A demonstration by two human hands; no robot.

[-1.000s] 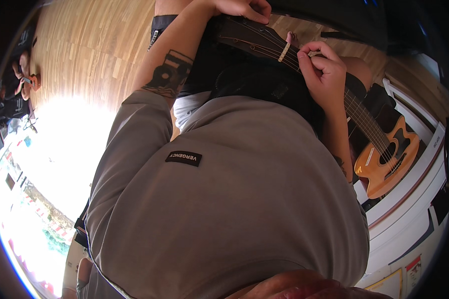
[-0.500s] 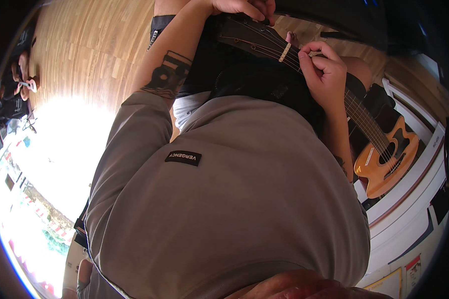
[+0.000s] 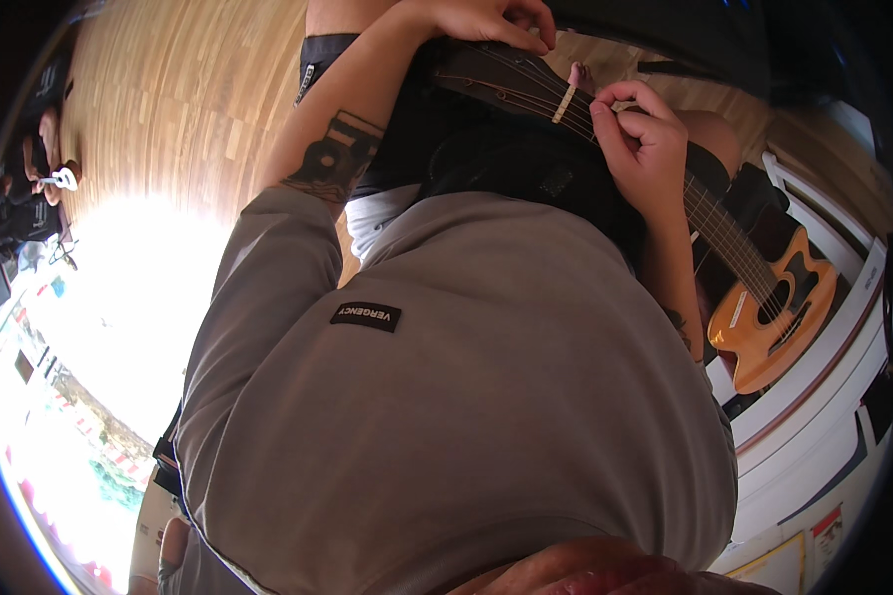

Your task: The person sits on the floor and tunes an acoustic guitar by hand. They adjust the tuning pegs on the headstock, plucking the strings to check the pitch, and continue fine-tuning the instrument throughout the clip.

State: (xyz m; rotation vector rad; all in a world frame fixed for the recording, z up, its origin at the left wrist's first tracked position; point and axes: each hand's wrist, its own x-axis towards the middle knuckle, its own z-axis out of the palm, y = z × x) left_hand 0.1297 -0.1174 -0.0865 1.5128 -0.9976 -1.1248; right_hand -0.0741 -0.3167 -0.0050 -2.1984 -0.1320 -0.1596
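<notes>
An acoustic guitar [image 3: 729, 342] with a pale wooden body lies to my right, its neck slanting up and left across my lap. The dark headstock [image 3: 466, 87] rests over my thighs, and a pale nut [image 3: 565, 103] crosses the strings. My left hand [image 3: 491, 22] curls over the headstock's far edge, fingertips closed where the tuning pegs sit; the peg itself is mostly hidden. Just past the nut, my right hand [image 3: 643, 134] pinches thumb and forefinger together at the strings. My right hand and forearm cover part of the neck.
Wooden floor [image 3: 169, 89] spreads to the left, with a bright glare below it. At the far left edge sits another person [image 3: 30, 188] with a small white stringed instrument [image 3: 64, 178]. White framing [image 3: 814, 397] runs behind the guitar body. A bare foot [image 3: 579, 76] shows beyond the nut.
My left hand has shifted slightly right and down along the headstock's edge. My right hand keeps nearly the same place and pinch. The far person's instrument has turned a little.
</notes>
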